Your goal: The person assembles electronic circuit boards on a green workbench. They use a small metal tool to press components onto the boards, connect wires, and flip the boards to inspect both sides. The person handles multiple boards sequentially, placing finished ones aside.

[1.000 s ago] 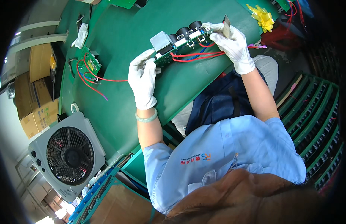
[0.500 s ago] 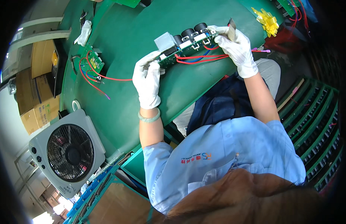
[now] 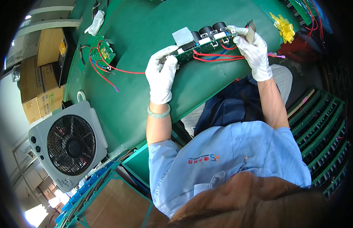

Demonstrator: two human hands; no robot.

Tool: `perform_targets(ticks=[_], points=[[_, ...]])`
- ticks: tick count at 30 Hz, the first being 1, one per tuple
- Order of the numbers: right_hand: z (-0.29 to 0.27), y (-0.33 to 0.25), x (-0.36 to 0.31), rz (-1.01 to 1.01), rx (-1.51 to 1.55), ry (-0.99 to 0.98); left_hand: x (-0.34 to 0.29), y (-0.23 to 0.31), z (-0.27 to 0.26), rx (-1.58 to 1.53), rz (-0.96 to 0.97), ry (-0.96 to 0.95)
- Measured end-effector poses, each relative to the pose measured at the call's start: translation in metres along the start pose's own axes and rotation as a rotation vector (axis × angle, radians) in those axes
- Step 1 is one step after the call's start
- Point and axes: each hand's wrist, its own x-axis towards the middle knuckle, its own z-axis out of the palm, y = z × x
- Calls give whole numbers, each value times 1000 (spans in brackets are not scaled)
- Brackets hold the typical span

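Note:
A green circuit board with black round capacitors, a grey metal block and white connectors is held up, slanted, over the green table. Its left end is pinched by my left hand, in a white glove. At the board's right end my right hand, gloved too, grips the edge. A flat grey blade-like tool sticks up from the right hand's fingers; its kind is unclear. Red and blue wires hang from the board's near side and pass under the right hand, where their lugs show beyond it.
Another wired circuit board lies to the left, past it a white glove. A grey fan stands at the table's left edge. Yellow crumpled ribbon and more boards are at far right; a green slatted rack stands right.
The whole view has shifted, so table, board and hands appear farther right. Both hands keep the same hold on the circuit board.

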Motion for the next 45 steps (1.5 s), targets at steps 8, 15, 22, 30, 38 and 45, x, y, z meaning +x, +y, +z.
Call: perform_targets(ticks=[8, 15, 22, 30, 38, 45], points=[[14, -4, 7, -52, -97, 126, 12, -9, -12, 250, 88, -132], [18, -20, 15, -118, -529, 149, 3, -1, 6, -38, -72, 169], [27, -16, 10, 30, -479, 215, 7, -4, 4, 64, -115, 178], [21, -3, -2, 9, -350, 222, 3, 3, 11, 24, -120, 215], [21, -2, -2, -52, -320, 198, 1, 2, 6, 48, -89, 171], [21, -2, -3, -16, -325, 207, 1, -2, 5, 104, -63, 181]])
